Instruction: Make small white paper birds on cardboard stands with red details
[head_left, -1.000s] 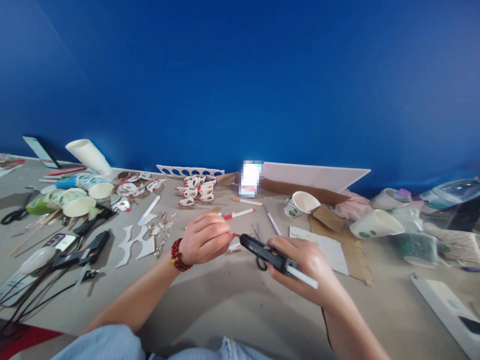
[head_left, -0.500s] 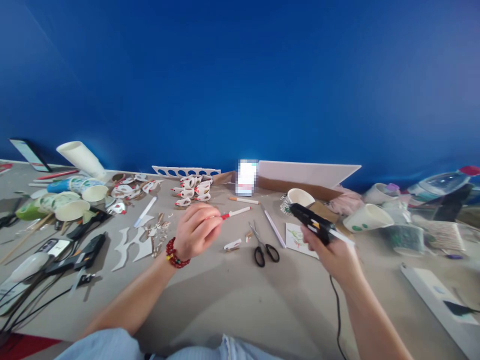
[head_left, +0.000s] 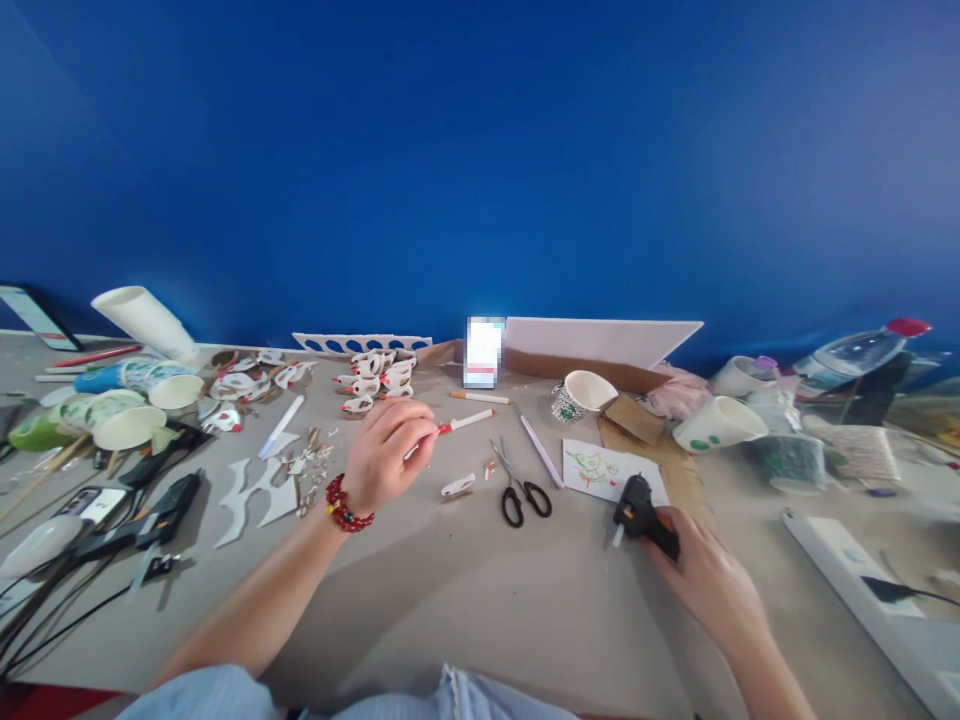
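Observation:
My left hand (head_left: 390, 450), a beaded bracelet at its wrist, is closed above the table with its fingertips pinched. What they hold, if anything, is too small to make out. My right hand (head_left: 712, 570) grips the handle of a black hot glue gun (head_left: 637, 505), held low at the right beside a paper with a green drawing (head_left: 600, 470). Between the hands are scissors (head_left: 521, 490) with black handles and a small white cut-out piece (head_left: 458, 486). A red-and-white marker (head_left: 469, 420) lies just past my left fingers.
Several white bird-like pieces (head_left: 375, 375) cluster at the back. White board scraps (head_left: 279, 500) lie left, near a second glue gun (head_left: 169, 510) and its cables. A patterned paper cup (head_left: 574, 398), a plastic bottle (head_left: 847, 360) and a power strip (head_left: 832, 570) stand right.
My right hand has lowered the glue gun toward the table and turned it, its nozzle now pointing down. My left hand stays nearly in place, still closed. The view has shifted slightly.

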